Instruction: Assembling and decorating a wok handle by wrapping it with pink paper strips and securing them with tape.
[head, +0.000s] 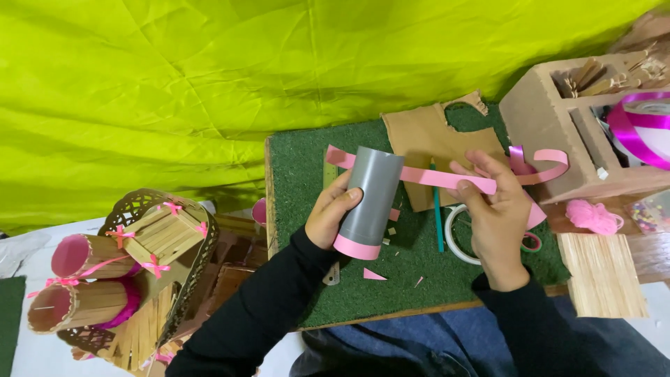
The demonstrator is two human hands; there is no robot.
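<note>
A green turf mat (300, 167) covers a board in the middle, with a yellow-green cloth (174, 77) spread across the far side. Over the mat the left hand (329, 215) holds a grey tube (371, 202), thumb on its near-left side and the other fingers wrapped behind it, clamped on the tube. The tube is smooth, round and tilted, its lower end banded in pink. The left forearm, in a black sleeve, comes up from the near left.

A long pink paper strip (426, 176) runs from behind the tube's top towards the right. The right hand (497, 216) pinches it, the thumb under and the fingers lying on top, closed on the strip. That wrist bends to the left, the sleeve rising from the near right.

A torn brown card (426, 136) lies far on the mat, and a green pencil (437, 216) lies between the hands. To the right stands a cardboard box (541, 119) with wooden sticks, beside a roll of shiny pink ribbon (638, 126). A flat panel of sticks (604, 276) lies near right. At near left sits a stick-built craft (118, 272) with pink bows.
</note>
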